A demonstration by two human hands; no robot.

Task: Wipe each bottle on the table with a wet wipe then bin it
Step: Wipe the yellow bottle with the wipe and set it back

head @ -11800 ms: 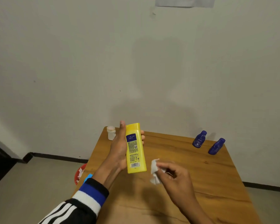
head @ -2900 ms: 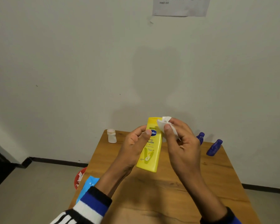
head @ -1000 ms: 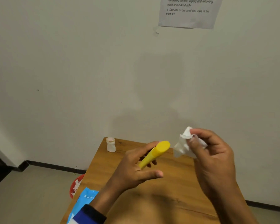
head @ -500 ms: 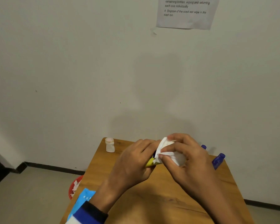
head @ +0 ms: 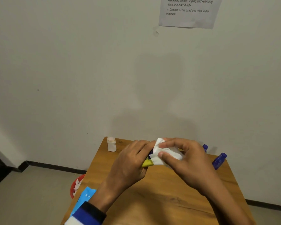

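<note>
While the left hand [head: 128, 163] clamps the slick, stiff yellow bottle [head: 147, 163], the right hand [head: 185, 159] pinches the limp wipe [head: 162, 154]; grip its body firmly.

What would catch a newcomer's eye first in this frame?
Most striking are the two hands meeting above the middle of the wooden table: the left hand grips a yellow bottle while the right hand presses a white wet wipe around it. Next, a small white bottle stands at the far left corner, and two blue bottles sit far right.
</note>
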